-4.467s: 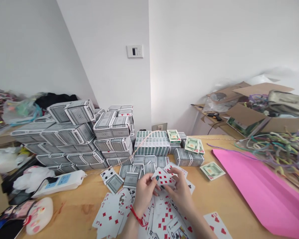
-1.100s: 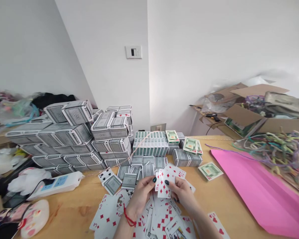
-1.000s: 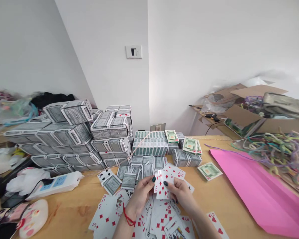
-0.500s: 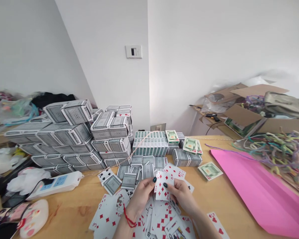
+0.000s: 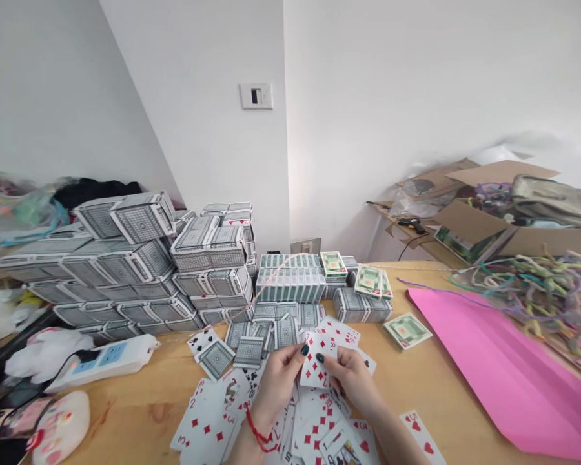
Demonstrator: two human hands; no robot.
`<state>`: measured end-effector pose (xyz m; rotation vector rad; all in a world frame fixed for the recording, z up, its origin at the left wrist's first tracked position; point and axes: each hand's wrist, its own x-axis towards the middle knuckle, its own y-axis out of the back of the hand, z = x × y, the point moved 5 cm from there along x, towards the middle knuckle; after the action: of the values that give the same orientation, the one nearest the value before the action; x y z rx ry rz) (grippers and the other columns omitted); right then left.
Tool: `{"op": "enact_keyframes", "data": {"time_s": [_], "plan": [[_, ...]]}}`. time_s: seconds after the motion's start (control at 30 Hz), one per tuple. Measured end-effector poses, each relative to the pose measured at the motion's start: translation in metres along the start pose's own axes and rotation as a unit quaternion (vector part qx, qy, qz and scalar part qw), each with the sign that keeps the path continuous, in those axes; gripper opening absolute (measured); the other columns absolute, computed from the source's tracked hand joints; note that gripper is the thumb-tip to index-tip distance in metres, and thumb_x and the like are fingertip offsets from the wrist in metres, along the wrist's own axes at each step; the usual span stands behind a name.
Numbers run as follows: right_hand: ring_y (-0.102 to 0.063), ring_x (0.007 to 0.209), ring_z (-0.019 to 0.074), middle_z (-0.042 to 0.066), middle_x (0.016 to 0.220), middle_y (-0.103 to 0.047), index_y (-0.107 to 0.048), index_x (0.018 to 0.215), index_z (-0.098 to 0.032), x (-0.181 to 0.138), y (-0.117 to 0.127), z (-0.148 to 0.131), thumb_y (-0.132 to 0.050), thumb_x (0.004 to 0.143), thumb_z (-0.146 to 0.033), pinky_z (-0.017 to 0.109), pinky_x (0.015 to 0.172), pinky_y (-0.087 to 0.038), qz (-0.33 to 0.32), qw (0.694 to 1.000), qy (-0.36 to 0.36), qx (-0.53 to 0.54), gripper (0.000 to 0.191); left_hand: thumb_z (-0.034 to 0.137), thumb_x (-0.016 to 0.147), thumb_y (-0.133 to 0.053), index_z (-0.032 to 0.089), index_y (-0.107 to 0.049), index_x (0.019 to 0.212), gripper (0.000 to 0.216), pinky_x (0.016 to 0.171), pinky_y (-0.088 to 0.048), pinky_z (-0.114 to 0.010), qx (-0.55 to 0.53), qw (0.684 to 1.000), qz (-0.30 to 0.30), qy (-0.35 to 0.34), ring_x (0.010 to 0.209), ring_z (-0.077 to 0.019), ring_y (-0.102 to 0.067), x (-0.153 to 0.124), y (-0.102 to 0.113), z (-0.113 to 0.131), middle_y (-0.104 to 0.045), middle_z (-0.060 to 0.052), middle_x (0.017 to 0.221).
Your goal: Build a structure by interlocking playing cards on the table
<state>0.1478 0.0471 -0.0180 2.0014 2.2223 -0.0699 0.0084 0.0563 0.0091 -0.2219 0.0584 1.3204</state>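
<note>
In the head view, the left hand (image 5: 281, 376) and right hand (image 5: 352, 380) pinch a seven of diamonds (image 5: 312, 372) by its sides, above loose face-up cards (image 5: 317, 420) on the worktop (image 5: 140, 400). A slackened thumb could drop it into that pile; uneven pressure might crease it.

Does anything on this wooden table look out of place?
The five of hearts lies alone, right of the loose face-up pile. One green box also sits askew, apart from the other green boxes.
</note>
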Motion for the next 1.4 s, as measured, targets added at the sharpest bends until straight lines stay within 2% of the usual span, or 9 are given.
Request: {"op": "enact_keyframes", "data": {"time_s": [0.27, 0.5, 0.63, 0.8, 0.93, 1.07, 1.17, 1.27, 1.4], "plan": [[-0.029, 0.030, 0.0051, -0.006, 0.032, -0.041, -0.036, 0.050, -0.020, -0.001, -0.001, -0.001, -0.050, 0.073, -0.059, 0.020, 0.036, -0.022, -0.006, 1.000, -0.011, -0.003, 0.047, 0.053, 0.067, -0.058, 0.011, -0.069, 0.072, 0.044, 0.056, -0.040, -0.024, 0.053, 0.997, 0.051, -0.014, 0.061, -0.0155, -0.051, -0.001, 0.004, -0.002, -0.061, -0.003, 0.060], [-0.028, 0.030, 0.0050, -0.007, 0.032, -0.041, -0.036, 0.052, -0.020, -0.002, -0.001, -0.002, -0.051, 0.074, -0.057, 0.020, 0.036, -0.021, -0.004, 1.000, -0.011, 0.004, 0.045, 0.046, 0.069, -0.060, 0.011, -0.065, 0.069, 0.036, 0.055, -0.038, -0.023, 0.052, 0.996, 0.079, -0.009, 0.058, -0.0132, -0.047, 0.001, 0.005, -0.010, -0.058, -0.002, 0.062], [-0.027, 0.028, 0.0047, -0.007, 0.031, -0.040, -0.034, 0.052, -0.021, -0.002, -0.004, -0.001, -0.052, 0.072, -0.058, 0.021, 0.035, -0.019, -0.006, 1.000, -0.016, 0.003, 0.046, 0.045, 0.071, -0.057, 0.014, -0.054, 0.058, 0.034, 0.049, -0.031, -0.021, 0.088, 0.991, 0.099, -0.025, 0.051, -0.0096, -0.038, 0.002, 0.008, -0.014, -0.045, 0.003, 0.053], [-0.027, 0.029, 0.0046, -0.008, 0.031, -0.041, -0.035, 0.054, -0.021, -0.004, -0.008, -0.004, -0.051, 0.074, -0.056, 0.020, 0.035, -0.019, -0.010, 1.000, -0.014, -0.003, 0.043, 0.040, 0.078, -0.049, 0.019, -0.039, 0.055, 0.033, 0.047, -0.026, -0.021, 0.171, 0.976, 0.123, -0.056, 0.047, -0.0086, -0.031, 0.000, 0.007, -0.008, -0.032, 0.007, 0.050], [-0.028, 0.029, 0.0051, -0.008, 0.031, -0.039, -0.033, 0.054, -0.022, -0.005, -0.009, -0.008, -0.052, 0.074, -0.056, 0.020, 0.035, -0.020, -0.001, 1.000, -0.009, -0.022, 0.044, 0.038, 0.081, -0.044, 0.021, -0.031, 0.056, 0.033, 0.048, -0.025, -0.022, 0.228, 0.957, 0.153, -0.089, 0.046, -0.0098, -0.030, -0.005, 0.002, 0.001, -0.029, 0.007, 0.049], [-0.029, 0.030, 0.0057, -0.008, 0.032, -0.040, -0.033, 0.054, -0.022, -0.005, -0.009, -0.010, -0.051, 0.073, -0.057, 0.020, 0.036, -0.021, 0.017, 0.999, -0.010, -0.029, 0.044, 0.038, 0.081, -0.044, 0.021, -0.032, 0.056, 0.032, 0.048, -0.024, -0.024, 0.230, 0.956, 0.165, -0.082, 0.045, -0.0107, -0.031, -0.007, 0.001, 0.003, -0.031, 0.007, 0.047], [-0.029, 0.031, 0.0058, -0.008, 0.033, -0.040, -0.034, 0.055, -0.021, -0.004, -0.007, -0.009, -0.052, 0.072, -0.058, 0.021, 0.037, -0.022, 0.026, 0.999, -0.019, 0.010, 0.044, 0.040, 0.081, -0.043, 0.020, -0.043, 0.060, 0.029, 0.050, -0.028, -0.024, 0.179, 0.970, 0.146, -0.069, 0.050, -0.0122, -0.036, -0.008, 0.002, 0.002, -0.040, 0.004, 0.052], [-0.028, 0.032, 0.0054, -0.008, 0.033, -0.039, -0.033, 0.055, -0.022, -0.003, -0.003, -0.008, -0.054, 0.071, -0.056, 0.021, 0.039, -0.022, 0.041, 0.997, -0.030, 0.050, 0.044, 0.043, 0.081, -0.044, 0.018, -0.053, 0.069, 0.029, 0.053, -0.032, -0.023, 0.116, 0.989, 0.084, -0.046, 0.056, -0.0130, -0.040, -0.009, 0.000, 0.002, -0.048, 0.002, 0.060], [-0.027, 0.033, 0.0056, -0.009, 0.033, -0.039, -0.033, 0.056, -0.022, -0.002, -0.001, -0.008, -0.056, 0.069, -0.058, 0.021, 0.040, -0.023, 0.039, 0.997, -0.034, 0.061, 0.045, 0.045, 0.079, -0.047, 0.018, -0.054, 0.073, 0.029, 0.051, -0.030, -0.023, 0.096, 0.995, 0.022, -0.025, 0.052, -0.0114, -0.037, -0.010, -0.001, 0.004, -0.045, 0.003, 0.057]]}}
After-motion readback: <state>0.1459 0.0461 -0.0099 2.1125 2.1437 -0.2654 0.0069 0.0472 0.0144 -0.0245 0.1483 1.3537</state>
